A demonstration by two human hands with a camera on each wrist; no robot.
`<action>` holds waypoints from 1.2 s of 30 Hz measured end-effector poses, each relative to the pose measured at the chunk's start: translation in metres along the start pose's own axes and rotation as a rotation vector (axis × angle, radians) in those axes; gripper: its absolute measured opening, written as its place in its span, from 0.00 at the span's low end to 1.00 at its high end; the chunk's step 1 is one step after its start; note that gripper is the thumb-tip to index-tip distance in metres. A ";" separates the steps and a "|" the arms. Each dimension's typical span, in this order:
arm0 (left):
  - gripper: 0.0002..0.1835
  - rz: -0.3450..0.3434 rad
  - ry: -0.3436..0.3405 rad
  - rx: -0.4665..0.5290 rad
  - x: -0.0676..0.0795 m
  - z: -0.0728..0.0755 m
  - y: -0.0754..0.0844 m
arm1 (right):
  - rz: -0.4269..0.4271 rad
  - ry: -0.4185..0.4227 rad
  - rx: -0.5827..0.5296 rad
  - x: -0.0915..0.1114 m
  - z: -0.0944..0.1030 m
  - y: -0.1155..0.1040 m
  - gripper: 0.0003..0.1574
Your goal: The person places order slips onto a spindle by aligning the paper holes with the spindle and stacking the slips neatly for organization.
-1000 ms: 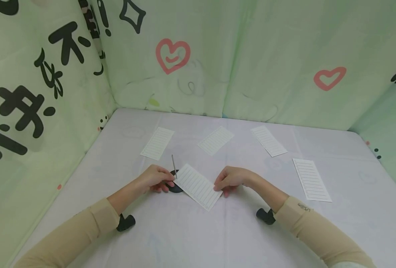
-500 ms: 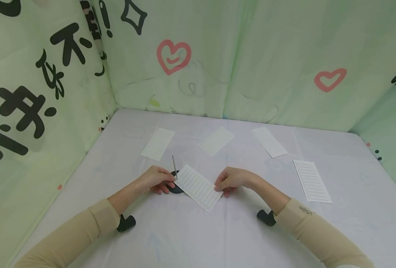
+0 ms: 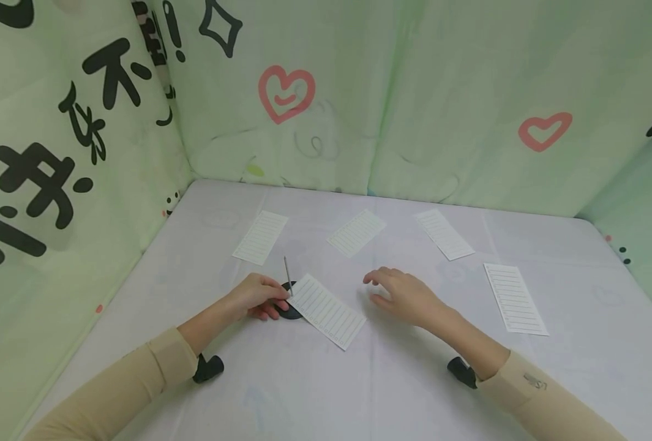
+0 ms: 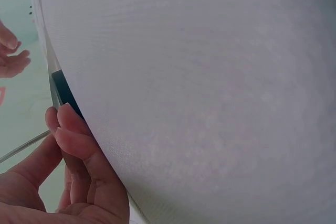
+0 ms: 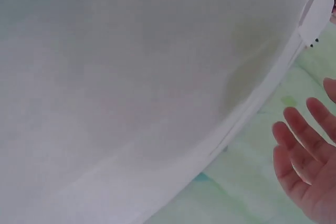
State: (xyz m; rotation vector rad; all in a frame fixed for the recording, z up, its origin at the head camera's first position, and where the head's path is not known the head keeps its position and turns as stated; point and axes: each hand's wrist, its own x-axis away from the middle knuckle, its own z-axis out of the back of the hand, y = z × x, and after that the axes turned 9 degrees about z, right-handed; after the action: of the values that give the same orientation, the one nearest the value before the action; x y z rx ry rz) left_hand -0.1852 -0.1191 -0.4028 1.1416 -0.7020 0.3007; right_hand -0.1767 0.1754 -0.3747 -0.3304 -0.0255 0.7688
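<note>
My left hand [image 3: 256, 296] pinches the left corner of a white lined paper slip [image 3: 328, 313], right beside the thin metal rod of a paper spike [image 3: 288, 272]. The spike stands upright on a round black base [image 3: 291, 312], partly covered by the slip and fingers. In the left wrist view the thumb and fingers [image 4: 79, 150] close together next to the rod [image 4: 23, 146]. To the right of the slip, my right hand [image 3: 405, 295] hovers over the table, holding nothing. Its fingers are spread and loosely bent in the right wrist view, with the slip [image 5: 318, 17] beyond them.
Several more lined slips lie spread out: one at the back left [image 3: 260, 237], one at the back middle [image 3: 355, 233], others toward the right [image 3: 444, 234]. The white-covered table [image 3: 314, 392] is bounded by pale green printed curtains [image 3: 441, 92].
My right hand has let go of the slip's right end and drawn back to the right, fingers opening. The left hand keeps its pinch beside the rod; the slip's free end has dropped slightly.
</note>
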 end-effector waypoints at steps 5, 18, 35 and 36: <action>0.10 -0.002 -0.003 0.000 -0.001 0.000 -0.001 | 0.035 0.050 0.181 0.018 0.007 0.013 0.27; 0.11 -0.006 0.005 -0.018 0.000 0.000 -0.001 | -0.163 0.006 0.341 0.061 0.034 0.078 0.36; 0.11 -0.009 0.007 -0.021 0.000 -0.001 0.000 | -0.489 -0.110 0.173 0.116 0.071 0.173 0.46; 0.11 -0.011 0.004 -0.020 0.001 0.000 0.000 | -0.502 -0.121 0.168 0.119 0.072 0.178 0.47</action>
State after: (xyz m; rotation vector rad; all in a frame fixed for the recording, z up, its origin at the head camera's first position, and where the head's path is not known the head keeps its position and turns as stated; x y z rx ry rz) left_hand -0.1848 -0.1187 -0.4025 1.1250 -0.6939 0.2857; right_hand -0.2213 0.3967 -0.3716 -0.1070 -0.1509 0.2889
